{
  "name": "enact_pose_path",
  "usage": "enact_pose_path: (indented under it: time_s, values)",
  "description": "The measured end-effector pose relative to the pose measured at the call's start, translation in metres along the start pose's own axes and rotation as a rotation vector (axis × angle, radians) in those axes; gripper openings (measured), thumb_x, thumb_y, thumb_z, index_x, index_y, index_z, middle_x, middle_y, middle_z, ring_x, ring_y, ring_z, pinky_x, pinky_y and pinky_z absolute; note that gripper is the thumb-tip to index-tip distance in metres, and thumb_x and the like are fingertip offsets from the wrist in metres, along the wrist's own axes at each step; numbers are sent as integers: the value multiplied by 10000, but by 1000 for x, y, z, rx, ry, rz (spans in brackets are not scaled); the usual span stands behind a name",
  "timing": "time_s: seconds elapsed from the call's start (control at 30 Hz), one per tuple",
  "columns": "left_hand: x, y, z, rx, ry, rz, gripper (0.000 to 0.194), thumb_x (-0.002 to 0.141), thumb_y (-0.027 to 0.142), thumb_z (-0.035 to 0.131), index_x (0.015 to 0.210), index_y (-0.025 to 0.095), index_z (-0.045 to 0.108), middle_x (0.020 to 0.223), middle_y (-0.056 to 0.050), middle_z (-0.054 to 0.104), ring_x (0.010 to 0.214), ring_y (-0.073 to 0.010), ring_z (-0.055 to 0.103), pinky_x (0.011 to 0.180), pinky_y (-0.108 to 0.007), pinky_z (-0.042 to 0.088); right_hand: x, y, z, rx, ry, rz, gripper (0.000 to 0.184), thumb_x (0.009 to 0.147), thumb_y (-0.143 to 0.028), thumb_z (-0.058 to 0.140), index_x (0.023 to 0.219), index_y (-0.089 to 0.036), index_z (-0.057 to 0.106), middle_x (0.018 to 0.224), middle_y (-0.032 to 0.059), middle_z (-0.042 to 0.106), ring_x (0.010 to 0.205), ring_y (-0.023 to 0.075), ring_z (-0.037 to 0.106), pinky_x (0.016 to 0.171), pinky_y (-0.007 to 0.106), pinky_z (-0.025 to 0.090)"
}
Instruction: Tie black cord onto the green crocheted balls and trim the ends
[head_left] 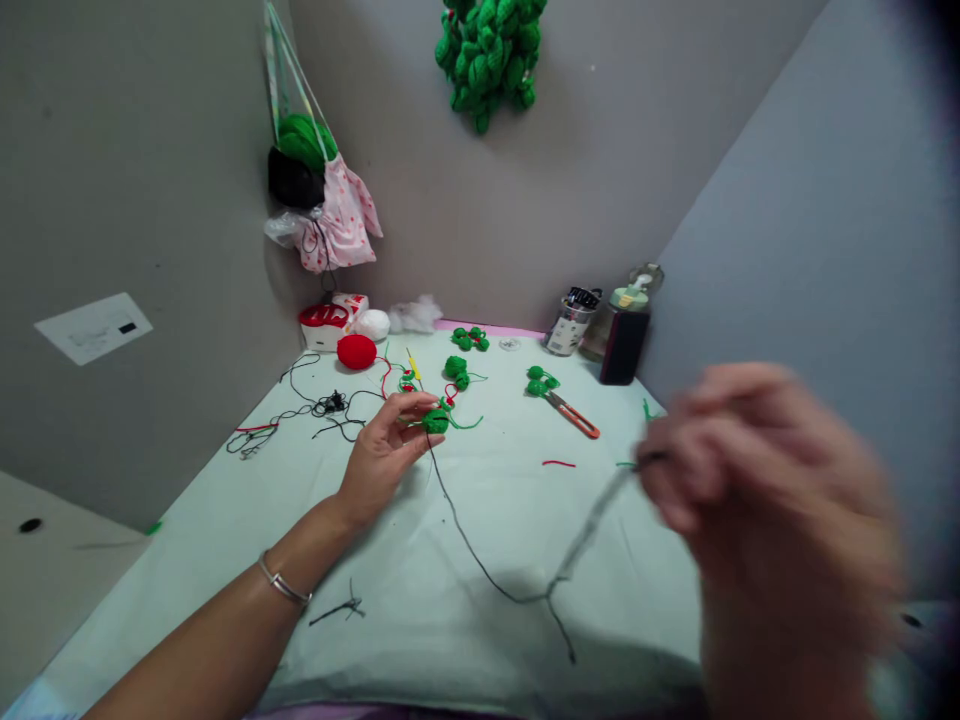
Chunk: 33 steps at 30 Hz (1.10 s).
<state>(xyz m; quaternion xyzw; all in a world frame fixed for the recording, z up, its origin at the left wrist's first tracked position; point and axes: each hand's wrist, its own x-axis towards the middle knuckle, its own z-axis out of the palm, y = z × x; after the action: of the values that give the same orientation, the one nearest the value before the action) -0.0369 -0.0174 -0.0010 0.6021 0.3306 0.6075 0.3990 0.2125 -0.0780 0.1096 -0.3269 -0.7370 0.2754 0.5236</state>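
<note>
My left hand (382, 450) pinches a small green crocheted piece (436, 420) just above the pale tablecloth (420, 590). A black thread (480, 560) runs from that piece down over the cloth and up to my right hand (757, 500). That hand is raised close to the camera and smeared by motion. Its fingers are pressed together on the thread's end, perhaps on a needle that I cannot make out.
Orange-handled scissors (574, 413) lie mid-table among several small green crocheted pieces (456, 370). A red yarn ball (356, 351), tangled black thread (322, 408), a tin (570, 322) and a dark bottle (624, 340) sit at the back. Green yarn (491, 55) hangs on the wall.
</note>
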Motion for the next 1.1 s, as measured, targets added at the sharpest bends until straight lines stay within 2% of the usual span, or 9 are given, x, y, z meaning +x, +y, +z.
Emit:
enact_pose_path:
  time_s: [0.07, 0.17, 0.3, 0.4, 0.6, 0.73, 0.83, 0.93, 1.1]
  values:
    - [-2, 1, 1, 13, -6, -7, 291, 834, 207, 735, 1101, 276, 644, 1109, -24, 612, 1026, -163, 605, 918, -302, 524, 8, 19, 18, 286, 11, 204, 50, 966, -281, 546, 947, -235, 547, 623, -28, 576, 458, 108, 524, 431, 230, 400]
    - [-5, 4, 3, 42, -6, -44, 259, 836, 243, 735, 1078, 263, 646, 1123, -25, 587, 898, -142, 618, 845, -294, 525, 12, 56, 51, 479, -83, 505, 192, 868, -345, 676, 888, -188, 567, 824, 28, 676, 526, 86, 557, 474, 221, 396]
    - [-7, 7, 6, 59, -33, -121, 208, 831, 272, 741, 1016, 231, 655, 1042, -28, 627, 817, -138, 610, 785, -288, 517, 4, 81, 75, 545, -156, 665, 276, 804, -405, 731, 893, -176, 604, 773, 14, 664, 568, 93, 564, 531, 222, 417]
    - [-7, 6, 7, 15, -87, -157, 216, 820, 242, 749, 1018, 220, 666, 1034, -35, 631, 848, -146, 619, 805, -292, 522, 1, 80, 76, 529, -144, 677, 291, 804, -427, 732, 918, -177, 637, 664, -14, 629, 533, 93, 542, 545, 227, 418]
    - [-9, 10, 10, -44, -181, -150, 277, 853, 176, 684, 1123, 238, 675, 1163, -57, 579, 980, -169, 623, 885, -316, 548, 5, 77, 70, 474, -56, 612, 269, 828, -421, 725, 909, -175, 654, 639, -23, 603, 530, 84, 508, 552, 227, 404]
    - [-10, 13, 11, -36, -124, -206, 308, 826, 212, 728, 1128, 235, 672, 1055, -49, 640, 918, -169, 622, 828, -310, 566, 4, 75, 68, 452, -22, 597, 258, 837, -414, 717, 902, -177, 638, 670, -13, 612, 571, 96, 528, 585, 241, 437]
    - [-8, 13, 10, -61, -72, -215, 327, 790, 249, 778, 1102, 234, 680, 1004, -37, 648, 864, -158, 618, 781, -292, 554, 2, 70, 68, 418, -56, 557, 235, 852, -400, 699, 902, -177, 645, 659, -13, 605, 563, 97, 525, 567, 236, 436]
    - [-6, 13, 8, -73, -57, -225, 264, 785, 268, 787, 1031, 215, 708, 1028, -41, 646, 840, -146, 624, 761, -275, 532, -1, 66, 70, 340, -102, 534, 225, 861, -394, 682, 882, -171, 660, 605, -23, 563, 527, 92, 493, 504, 216, 400]
    - [-4, 14, 7, -80, -54, -292, 325, 785, 281, 787, 1092, 207, 709, 979, -41, 670, 837, -141, 624, 791, -278, 511, -6, 65, 73, 202, -114, 483, 201, 881, -368, 654, 860, -169, 667, 610, -25, 550, 540, 92, 501, 509, 211, 397]
